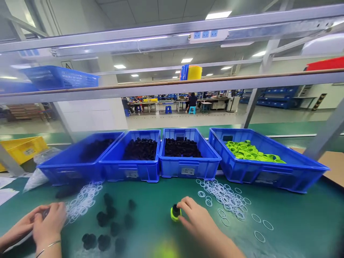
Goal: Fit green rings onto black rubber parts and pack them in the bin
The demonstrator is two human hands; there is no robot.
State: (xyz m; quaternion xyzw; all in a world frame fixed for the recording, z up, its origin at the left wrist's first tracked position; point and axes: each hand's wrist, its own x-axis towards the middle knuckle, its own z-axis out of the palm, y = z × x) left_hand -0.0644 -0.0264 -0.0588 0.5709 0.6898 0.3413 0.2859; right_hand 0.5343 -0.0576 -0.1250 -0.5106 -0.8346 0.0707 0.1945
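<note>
Reaching in from the lower right, my right hand (197,216) pinches a small black part (176,209) with a bright green ring (175,217) around its lower end, on the green tabletop (145,200). My left hand is out of view. Right of my right hand lie many thin white rings (228,199), some loose. Several blurred black parts (103,218) stand left of centre. A blurred green patch (165,249) shows at the bottom edge, too smeared to make out.
A co-worker's two hands (49,222) meet at the left beside more white rings (84,200). Behind are blue bins of black parts (186,167) and a blue bin of green rings (268,175). A shelf rail (172,86) crosses above; a yellow bin (27,148) stands left.
</note>
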